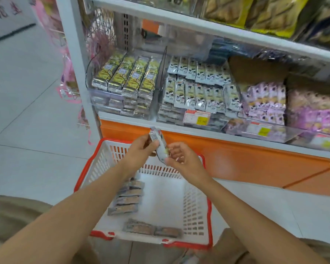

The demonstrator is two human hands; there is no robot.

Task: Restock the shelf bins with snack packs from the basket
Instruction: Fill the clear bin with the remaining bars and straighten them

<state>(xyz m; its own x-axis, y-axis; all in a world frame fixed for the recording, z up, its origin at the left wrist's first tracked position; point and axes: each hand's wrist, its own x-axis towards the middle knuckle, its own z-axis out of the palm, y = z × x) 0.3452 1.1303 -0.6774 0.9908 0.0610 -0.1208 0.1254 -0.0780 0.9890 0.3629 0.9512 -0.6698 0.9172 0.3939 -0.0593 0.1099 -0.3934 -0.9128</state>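
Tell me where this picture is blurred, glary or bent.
Head view: the wide-angle lens bows the shelf edge. The purple packs at the right smear into blur. The snack pack, gripped by the left hand and right hand, is soft. The clear bin front carries a pale sheen. Lighting is flat and shadows are faint.

On the floor, before the shelf (179, 131): the basket (210, 206). Inside, along its left wall, a row of snack packs (129, 199); near its front wall, a pair of packs (152, 229) end to end. Above the basket, a held pack (160, 147), gripped near the top by the left hand (141, 150), pinched at the bottom by the right hand (181, 159). On the shelf, side by side: left bin (105, 101), middle bin (171, 117), right bin (236, 127).
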